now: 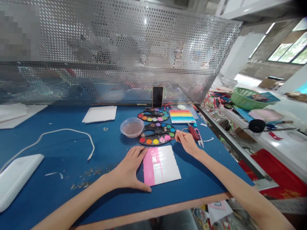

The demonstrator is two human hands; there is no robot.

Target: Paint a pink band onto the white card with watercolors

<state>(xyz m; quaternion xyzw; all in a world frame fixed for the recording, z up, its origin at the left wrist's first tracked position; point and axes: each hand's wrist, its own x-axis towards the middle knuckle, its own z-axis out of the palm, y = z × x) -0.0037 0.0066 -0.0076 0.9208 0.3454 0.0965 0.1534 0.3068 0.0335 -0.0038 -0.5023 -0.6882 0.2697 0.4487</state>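
Left hand [128,169] on card [165,166] — part-pink, right hand [188,143] by palette [160,129]

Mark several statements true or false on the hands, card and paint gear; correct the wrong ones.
1. The left hand is at the pink-and-white card's left side. True.
2. The card's right part is solid pink. False: it is white; the solid pink band is at the left.
3. The right hand is near the front palette's right end. True.
4. The bowl stands right of the front palette. False: the bowl stands left of it.
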